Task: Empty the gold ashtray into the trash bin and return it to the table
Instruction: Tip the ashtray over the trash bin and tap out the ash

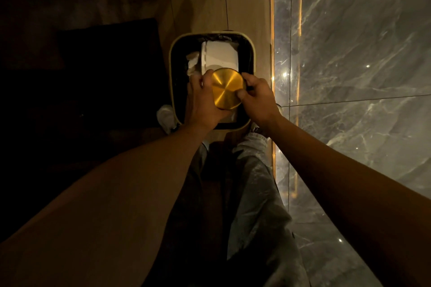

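The round gold ashtray [226,88] is turned upside down, its brushed flat bottom facing me, directly over the open trash bin [173,58]. My left hand [201,102] grips its left edge from below and my right hand [257,98] pinches its right edge, thumb on the bottom. The bin is rounded and cream-rimmed with a black liner, and white paper and a white box lie inside. The table is not in view.
A grey marble wall [354,58] with a lit gold strip [272,30] runs along the right. Dark furniture [109,72] stands left of the bin. My legs in grey trousers [251,189] and a white shoe [166,117] stand on the wooden floor [247,7].
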Tool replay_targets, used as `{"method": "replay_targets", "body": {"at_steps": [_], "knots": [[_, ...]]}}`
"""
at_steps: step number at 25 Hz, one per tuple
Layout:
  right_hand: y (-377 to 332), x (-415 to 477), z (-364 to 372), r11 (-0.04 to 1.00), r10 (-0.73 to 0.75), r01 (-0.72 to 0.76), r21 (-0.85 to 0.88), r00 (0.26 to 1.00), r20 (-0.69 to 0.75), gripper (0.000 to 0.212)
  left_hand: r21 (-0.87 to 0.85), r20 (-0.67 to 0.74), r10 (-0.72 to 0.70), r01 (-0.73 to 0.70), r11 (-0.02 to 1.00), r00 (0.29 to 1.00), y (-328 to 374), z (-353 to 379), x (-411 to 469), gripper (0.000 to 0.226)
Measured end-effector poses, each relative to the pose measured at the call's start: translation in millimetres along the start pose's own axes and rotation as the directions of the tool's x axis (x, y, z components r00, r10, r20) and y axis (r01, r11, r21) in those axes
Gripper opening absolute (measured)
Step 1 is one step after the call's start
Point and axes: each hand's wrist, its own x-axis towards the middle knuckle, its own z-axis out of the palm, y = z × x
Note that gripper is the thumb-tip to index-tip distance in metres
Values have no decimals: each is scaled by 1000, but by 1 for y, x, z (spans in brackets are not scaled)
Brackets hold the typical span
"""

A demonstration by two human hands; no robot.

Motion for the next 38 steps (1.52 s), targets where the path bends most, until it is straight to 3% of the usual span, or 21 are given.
{"method": "replay_targets", "body": {"at_steps": [4,7,12,15,20,23,24,27,29,31,33,35,38], "knots": [[3,-6,-8,998,-45,45,-45,999,-2,45,-125,8,62,-60,990,998,3,0,0,107],[9,-5,-16,986,-94,96,-137,995,16,48,-93,63,93,-87,992,994,4,1,3,119],[19,-4,-20,904,-226,242,-351,970,86,53,-114,61,131,-124,986,990,1,-1,3,113],[16,-6,-24,808,-318,332,-486,941,116,55,-95,80,97,-90,991,992,2,-5,4,116],[-4,2,-30,532,-552,535,-657,807,210,54,-117,47,129,-123,986,991,9,-13,4,108],[-2,9,-31,425,-449,629,-651,771,452,57,-120,62,139,-131,984,988,11,-17,4,97],[-3,9,-30,397,-451,643,-655,758,471,58,-106,77,128,-119,987,989,10,-18,3,95],[-8,8,-25,430,-547,601,-674,767,335,55,-134,55,86,-78,988,995,9,-17,2,88],[-2,11,-22,453,-501,619,-641,772,392,57,-133,40,84,-78,988,996,9,-16,3,92],[1,10,-19,408,-462,664,-626,742,486,58,-124,61,65,-57,991,996,8,-14,0,95],[-2,9,-19,391,-544,650,-652,734,405,57,-140,54,49,-41,989,997,8,-12,-2,93],[-4,8,-18,439,-547,625,-645,756,360,56,-149,47,58,-51,988,997,6,-10,-2,92],[2,7,-16,348,-513,700,-624,699,498,56,-150,66,34,-24,988,997,7,-7,-5,94]]}}
